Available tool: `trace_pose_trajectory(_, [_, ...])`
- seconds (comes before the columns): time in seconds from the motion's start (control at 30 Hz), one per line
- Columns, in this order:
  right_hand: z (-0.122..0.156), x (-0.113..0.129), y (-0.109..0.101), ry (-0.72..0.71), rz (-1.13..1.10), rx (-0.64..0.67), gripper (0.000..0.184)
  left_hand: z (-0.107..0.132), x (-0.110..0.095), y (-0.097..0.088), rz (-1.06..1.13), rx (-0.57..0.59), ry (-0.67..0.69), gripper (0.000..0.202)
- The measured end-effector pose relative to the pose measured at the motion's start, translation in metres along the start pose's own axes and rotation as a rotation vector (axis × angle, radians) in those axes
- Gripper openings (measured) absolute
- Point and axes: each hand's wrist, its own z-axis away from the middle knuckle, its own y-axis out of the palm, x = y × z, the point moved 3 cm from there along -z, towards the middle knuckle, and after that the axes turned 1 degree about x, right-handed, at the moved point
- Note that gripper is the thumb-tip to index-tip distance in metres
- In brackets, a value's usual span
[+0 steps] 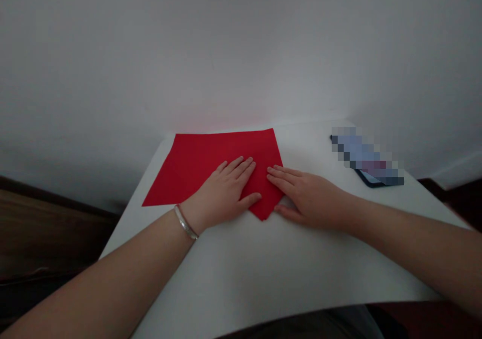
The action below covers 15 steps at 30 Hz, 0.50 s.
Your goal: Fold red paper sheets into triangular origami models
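Observation:
A sheet of red paper (203,163) lies on the white table (263,263), its right part folded down to a point near the middle. My left hand (224,193) lies flat on the paper with fingers stretched out, a silver bracelet on its wrist. My right hand (307,196) rests flat beside it, fingertips pressing the folded right edge of the paper, thumb near the lower point.
A dark phone (371,165) lies at the table's back right, partly blurred. A pale wall stands right behind the table. The table's left edge drops to a dark wooden floor (41,228).

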Motion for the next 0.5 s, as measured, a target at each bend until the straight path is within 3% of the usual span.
trace_pose_trajectory(0.23, [0.003,-0.012,0.003,-0.068,0.116,-0.022,0.059,0.008,0.003,0.0,0.028,0.075,0.085,0.104])
trace_pose_trajectory(0.5, [0.005,-0.032,0.002,-0.284,0.244,-0.154,0.035,0.006,-0.002,-0.005,-0.088,-0.036,0.199,0.069])
